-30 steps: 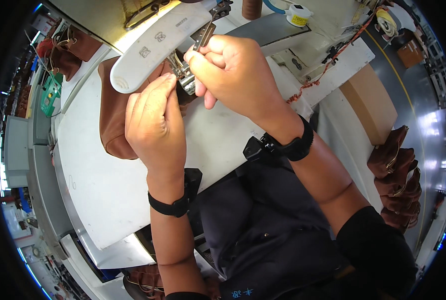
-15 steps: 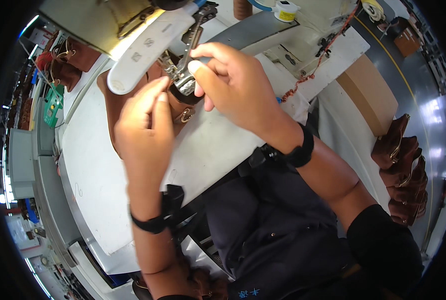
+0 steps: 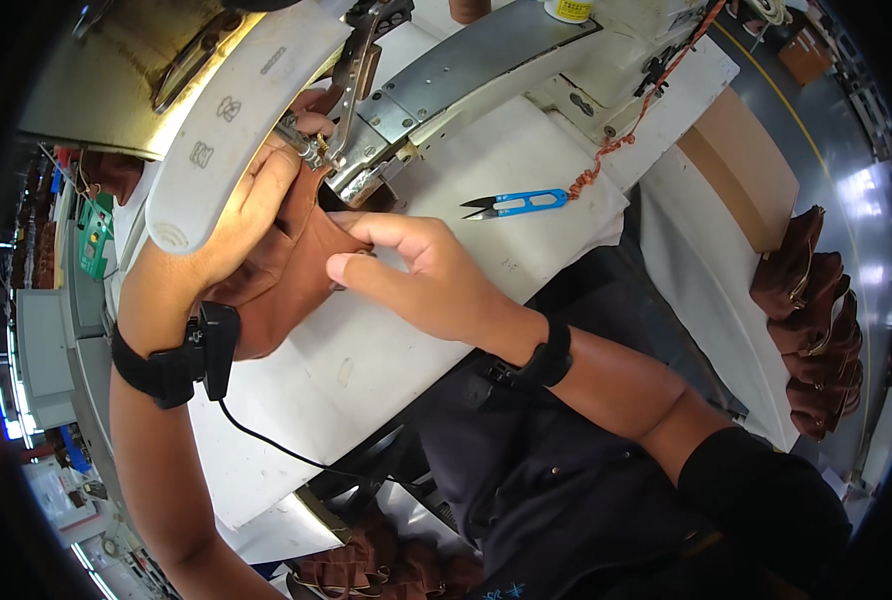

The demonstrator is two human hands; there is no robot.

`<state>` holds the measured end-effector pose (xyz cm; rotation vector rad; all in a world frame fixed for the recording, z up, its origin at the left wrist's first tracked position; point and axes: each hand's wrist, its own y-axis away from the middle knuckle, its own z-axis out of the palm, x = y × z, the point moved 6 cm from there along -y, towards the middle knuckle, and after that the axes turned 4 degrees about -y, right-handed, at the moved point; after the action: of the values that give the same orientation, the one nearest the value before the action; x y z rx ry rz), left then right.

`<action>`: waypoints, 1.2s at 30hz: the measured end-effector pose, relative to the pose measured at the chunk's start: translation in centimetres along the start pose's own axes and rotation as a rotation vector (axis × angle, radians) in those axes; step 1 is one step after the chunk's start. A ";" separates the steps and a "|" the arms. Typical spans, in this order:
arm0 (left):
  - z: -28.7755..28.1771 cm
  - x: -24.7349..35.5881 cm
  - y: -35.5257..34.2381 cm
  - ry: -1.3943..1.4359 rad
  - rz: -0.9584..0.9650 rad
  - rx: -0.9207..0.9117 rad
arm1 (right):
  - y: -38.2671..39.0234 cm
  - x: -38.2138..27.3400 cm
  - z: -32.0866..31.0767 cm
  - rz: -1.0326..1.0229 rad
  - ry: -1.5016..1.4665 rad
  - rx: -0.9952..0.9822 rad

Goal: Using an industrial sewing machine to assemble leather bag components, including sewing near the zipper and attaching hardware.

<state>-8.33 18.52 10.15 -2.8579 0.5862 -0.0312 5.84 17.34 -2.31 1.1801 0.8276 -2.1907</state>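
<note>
A brown leather bag piece [image 3: 301,275] lies folded under the presser foot [image 3: 309,148] of a sewing machine, its upper edge at the end of the narrow metal arm [image 3: 371,165]. My left hand [image 3: 251,205] is closed on the leather's far left part. The machine's white cover hides some of that hand, and several fingertips show beyond the presser foot. On the near right edge of the leather, my right hand [image 3: 421,275] grips with thumb and forefinger. Blue thread snips [image 3: 519,204] lie on the white table to the right, tied to an orange coiled cord [image 3: 591,175].
The machine's white cover [image 3: 236,130] overhangs my left hand. At the right stand a cardboard box [image 3: 741,170] and a pile of brown leather bags [image 3: 811,330]. More brown leather [image 3: 381,560] sits below the table edge. A black cable [image 3: 276,447] trails from my left wrist.
My left hand has moved left and farther in, round the presser foot. My right hand has come down and left from the needle area to the leather's edge. The snips now show.
</note>
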 end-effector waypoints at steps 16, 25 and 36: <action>-7.4 7.0 4.4 -0.026 -0.432 -0.476 | 0.0 -3.3 -2.7 0.184 -0.025 -0.013; 1.5 -1.0 3.1 0.627 -0.402 -0.251 | 0.2 -4.3 -3.8 0.194 0.204 0.018; 2.9 -1.5 3.3 0.998 -0.566 -0.236 | -5.0 -9.8 -2.5 0.135 0.463 0.100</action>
<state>-10.81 16.76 6.59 -2.9541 -0.1348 -1.6090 8.59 23.97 6.38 1.7776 0.7937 -1.8930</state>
